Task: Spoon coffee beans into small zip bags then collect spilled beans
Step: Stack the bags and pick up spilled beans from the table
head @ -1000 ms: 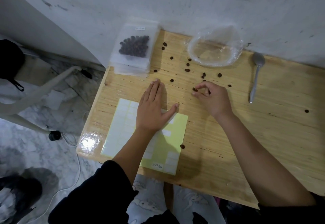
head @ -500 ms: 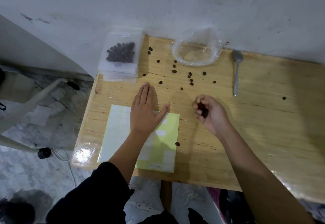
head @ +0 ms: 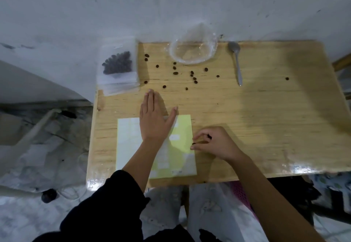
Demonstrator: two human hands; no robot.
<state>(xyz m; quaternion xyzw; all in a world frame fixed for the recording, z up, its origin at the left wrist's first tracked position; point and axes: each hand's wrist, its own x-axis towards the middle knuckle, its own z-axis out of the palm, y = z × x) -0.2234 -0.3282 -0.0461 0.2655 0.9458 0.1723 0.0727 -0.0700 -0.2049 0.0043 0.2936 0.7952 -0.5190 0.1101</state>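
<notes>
Several dark coffee beans [head: 175,73] lie scattered on the wooden table [head: 256,120], below a clear plastic bag [head: 191,49] rolled open like a bowl. A stack of small zip bags [head: 118,69] sits at the table's far left corner, the top one filled with beans. My left hand [head: 154,121] rests flat, fingers together, on the top edge of a yellow-green label sheet [head: 182,141]. My right hand [head: 214,144] is curled by the sheet's right edge, fingertips pinched on a bean [head: 194,143], with more beans showing inside its curled fingers.
A metal spoon [head: 236,62] lies right of the plastic bag. One stray bean [head: 287,78] sits far right, another tiny one [head: 204,181] by the table's near edge. A white wall runs behind the table. Floor clutter and a cable lie at left.
My right hand moved from the scattered beans toward me, to the label sheet's right edge, carrying beans, and now pinches the bean lying there. The left hand stayed flat.
</notes>
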